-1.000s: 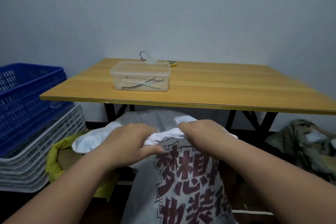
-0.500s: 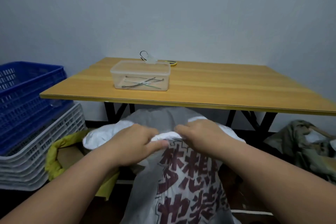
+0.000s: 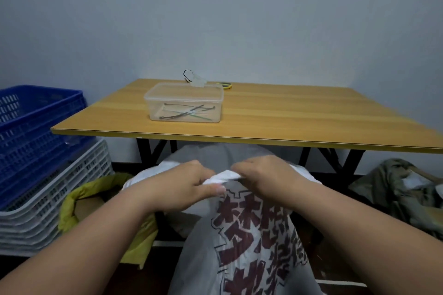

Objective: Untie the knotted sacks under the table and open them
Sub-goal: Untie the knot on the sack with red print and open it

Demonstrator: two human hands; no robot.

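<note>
A large grey-white plastic sack (image 3: 251, 242) with dark red printed characters stands on the floor in front of the wooden table (image 3: 287, 117), its top reaching under the table's front edge. Its twisted white neck (image 3: 225, 176) runs between my two hands. My left hand (image 3: 187, 187) pinches the left end of that twist between thumb and fingers. My right hand (image 3: 261, 175) grips the right end, knuckles up. The knot itself is mostly hidden by my fingers. A second grey sack (image 3: 211, 155) shows behind the hands, under the table.
A clear lidded box (image 3: 184, 103) with cable ties sits on the table, a hook and yellow item behind it. Stacked blue (image 3: 31, 132) and white crates (image 3: 48, 201) stand at the left, a yellow-green bag (image 3: 79, 201) beside them. Olive cloth (image 3: 402, 189) lies at the right.
Both hands have drawn slightly apart along the twisted neck, stretching the white strip between them. The view has shifted slightly, with the sack sitting a little lower.
</note>
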